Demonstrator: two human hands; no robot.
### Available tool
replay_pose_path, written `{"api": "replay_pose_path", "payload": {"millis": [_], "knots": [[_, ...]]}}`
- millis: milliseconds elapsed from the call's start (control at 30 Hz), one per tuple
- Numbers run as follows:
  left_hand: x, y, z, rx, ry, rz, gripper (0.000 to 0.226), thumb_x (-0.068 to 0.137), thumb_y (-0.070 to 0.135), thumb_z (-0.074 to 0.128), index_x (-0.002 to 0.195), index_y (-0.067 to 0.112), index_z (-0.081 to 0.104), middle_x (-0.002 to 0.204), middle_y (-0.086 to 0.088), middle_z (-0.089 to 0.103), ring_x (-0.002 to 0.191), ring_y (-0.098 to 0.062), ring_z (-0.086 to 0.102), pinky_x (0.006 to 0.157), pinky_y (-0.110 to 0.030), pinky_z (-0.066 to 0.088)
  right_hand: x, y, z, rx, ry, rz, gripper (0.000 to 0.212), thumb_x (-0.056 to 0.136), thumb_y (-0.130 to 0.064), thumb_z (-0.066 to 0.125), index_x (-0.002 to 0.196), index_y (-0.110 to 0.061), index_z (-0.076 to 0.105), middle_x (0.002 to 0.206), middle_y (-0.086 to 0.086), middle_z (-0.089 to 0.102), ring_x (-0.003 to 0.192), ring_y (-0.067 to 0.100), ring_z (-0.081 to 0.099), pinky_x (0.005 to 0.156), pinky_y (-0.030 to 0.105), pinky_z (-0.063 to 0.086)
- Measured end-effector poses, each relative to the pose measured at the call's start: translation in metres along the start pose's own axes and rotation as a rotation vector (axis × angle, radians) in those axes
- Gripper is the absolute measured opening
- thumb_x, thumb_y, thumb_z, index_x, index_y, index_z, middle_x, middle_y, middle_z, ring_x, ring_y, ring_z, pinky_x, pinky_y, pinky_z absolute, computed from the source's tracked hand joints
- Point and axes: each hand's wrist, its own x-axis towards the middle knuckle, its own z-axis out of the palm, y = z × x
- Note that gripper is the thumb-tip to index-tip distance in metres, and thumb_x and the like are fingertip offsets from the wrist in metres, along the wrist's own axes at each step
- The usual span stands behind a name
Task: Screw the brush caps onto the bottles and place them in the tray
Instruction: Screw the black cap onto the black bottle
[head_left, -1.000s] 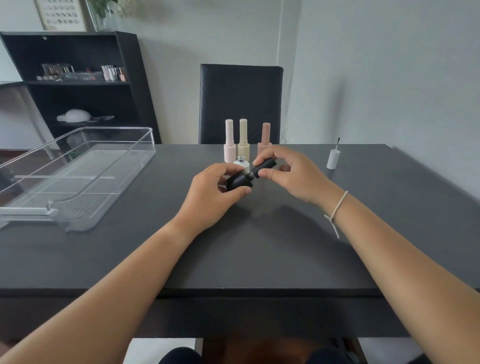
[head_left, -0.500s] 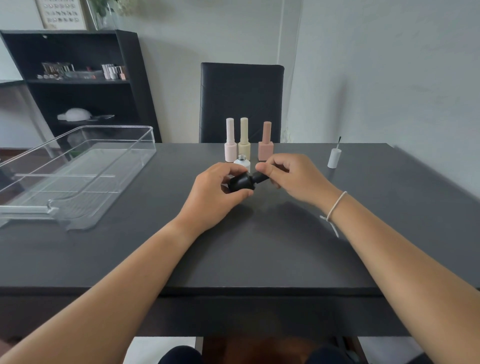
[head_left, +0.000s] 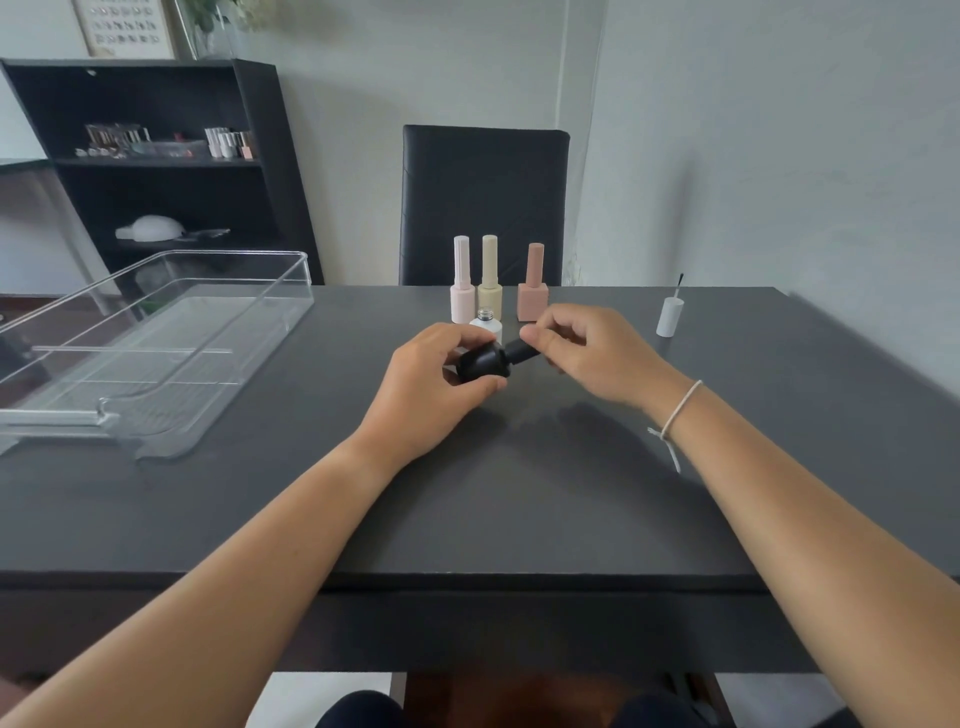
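My left hand (head_left: 426, 384) grips a black bottle (head_left: 480, 364) tilted on its side above the dark table (head_left: 519, 493). My right hand (head_left: 592, 348) pinches the bottle's black brush cap (head_left: 519, 352). Just behind stands a white bottle (head_left: 487, 325) with a bare threaded neck. Three capped bottles stand further back: light pink (head_left: 462, 286), cream (head_left: 490, 283) and dusty pink (head_left: 533, 290). A white brush cap (head_left: 669, 313) stands upside down, brush up, at the right. The clear plastic tray (head_left: 208, 384) sits at the left, holding no bottles.
A black chair (head_left: 483, 202) stands behind the table's far edge. A black shelf unit (head_left: 156, 166) with small items is at the back left. A grey wall runs along the right side.
My right hand's fingers have shifted along the black cap, turning it, and the hands sit slightly lower. The black bottle stays in my left hand.
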Motion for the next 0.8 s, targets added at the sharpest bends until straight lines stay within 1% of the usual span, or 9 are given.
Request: {"api": "replay_pose_path", "payload": {"millis": [100, 167, 233, 267, 333, 467, 600, 733, 800], "knots": [[0.0004, -0.0001, -0.0002, 0.007, 0.002, 0.003, 0.033, 0.075, 0.018, 0.073, 0.105, 0.023, 0.061, 0.096, 0.014, 0.055, 0.087, 0.001, 0.055, 0.076, -0.006, 0.044, -0.0004, 0.0008, 0.0012, 0.002, 0.009, 0.003, 0.035, 0.090, -0.042, 0.046, 0.059, -0.025, 0.050, 0.059, 0.004, 0.050, 0.049, 0.008, 0.040, 0.054, 0.021, 0.035], [0.0003, 0.0002, -0.0002, 0.006, 0.006, 0.001, 0.033, 0.075, 0.018, 0.073, 0.106, 0.022, 0.061, 0.096, 0.014, 0.055, 0.087, 0.002, 0.055, 0.076, -0.006, 0.045, -0.0017, 0.0005, 0.0007, 0.037, 0.003, -0.012, 0.022, 0.090, -0.038, 0.051, 0.071, -0.025, 0.054, 0.065, 0.000, 0.052, 0.056, 0.004, 0.044, 0.057, 0.012, 0.036], [0.0002, 0.0005, -0.0002, 0.000, 0.009, 0.004, 0.033, 0.075, 0.018, 0.074, 0.105, 0.022, 0.061, 0.095, 0.015, 0.055, 0.088, 0.001, 0.055, 0.077, -0.009, 0.045, -0.0028, 0.0002, -0.0004, 0.051, -0.012, -0.030, 0.006, 0.088, -0.025, 0.057, 0.083, -0.023, 0.055, 0.072, -0.006, 0.051, 0.058, -0.007, 0.048, 0.059, 0.002, 0.035], [0.0001, 0.0005, -0.0003, 0.000, 0.010, 0.007, 0.033, 0.075, 0.018, 0.074, 0.105, 0.022, 0.061, 0.095, 0.015, 0.055, 0.088, 0.000, 0.055, 0.078, -0.010, 0.045, -0.0031, 0.0005, -0.0009, 0.043, -0.018, -0.043, 0.006, 0.087, -0.019, 0.058, 0.085, -0.023, 0.054, 0.073, -0.009, 0.051, 0.057, -0.013, 0.048, 0.059, 0.000, 0.034], [0.0001, 0.0003, -0.0003, 0.004, 0.010, 0.006, 0.033, 0.074, 0.018, 0.074, 0.105, 0.022, 0.062, 0.095, 0.015, 0.055, 0.087, 0.000, 0.055, 0.078, -0.010, 0.045, -0.0031, 0.0009, -0.0008, 0.029, -0.020, -0.052, 0.012, 0.087, -0.014, 0.057, 0.082, -0.024, 0.053, 0.070, -0.012, 0.051, 0.055, -0.015, 0.047, 0.058, 0.000, 0.035], [-0.0003, -0.0002, 0.0004, 0.012, 0.000, 0.007, 0.034, 0.075, 0.019, 0.074, 0.106, 0.023, 0.061, 0.096, 0.016, 0.054, 0.087, 0.000, 0.055, 0.077, -0.008, 0.046, -0.0012, 0.0021, -0.0003, 0.006, -0.009, -0.002, 0.020, 0.089, -0.027, 0.055, 0.069, -0.026, 0.054, 0.060, -0.005, 0.051, 0.051, 0.002, 0.044, 0.052, 0.006, 0.034], [0.0003, -0.0006, 0.0001, 0.010, 0.003, 0.000, 0.033, 0.075, 0.019, 0.073, 0.105, 0.024, 0.061, 0.095, 0.017, 0.054, 0.088, 0.000, 0.055, 0.076, -0.006, 0.044, -0.0005, 0.0031, 0.0007, -0.002, 0.006, 0.001, 0.029, 0.090, -0.036, 0.051, 0.064, -0.024, 0.052, 0.055, -0.003, 0.048, 0.047, 0.002, 0.041, 0.050, 0.011, 0.033], [0.0002, -0.0007, 0.0006, 0.009, 0.004, 0.002, 0.033, 0.075, 0.018, 0.073, 0.105, 0.023, 0.061, 0.095, 0.017, 0.054, 0.087, 0.001, 0.055, 0.076, -0.005, 0.044, -0.0022, 0.0029, 0.0004, 0.031, -0.004, -0.022, 0.008, 0.088, -0.029, 0.056, 0.082, -0.025, 0.055, 0.074, -0.002, 0.056, 0.063, -0.002, 0.048, 0.061, 0.008, 0.037], [0.0001, -0.0007, 0.0006, 0.003, 0.009, 0.003, 0.033, 0.074, 0.018, 0.074, 0.105, 0.023, 0.061, 0.094, 0.018, 0.054, 0.087, 0.001, 0.056, 0.077, -0.007, 0.045, -0.0031, 0.0027, 0.0002, 0.027, -0.018, -0.047, 0.006, 0.087, -0.020, 0.059, 0.087, -0.024, 0.053, 0.075, -0.008, 0.052, 0.060, -0.012, 0.047, 0.060, 0.002, 0.036]]}}
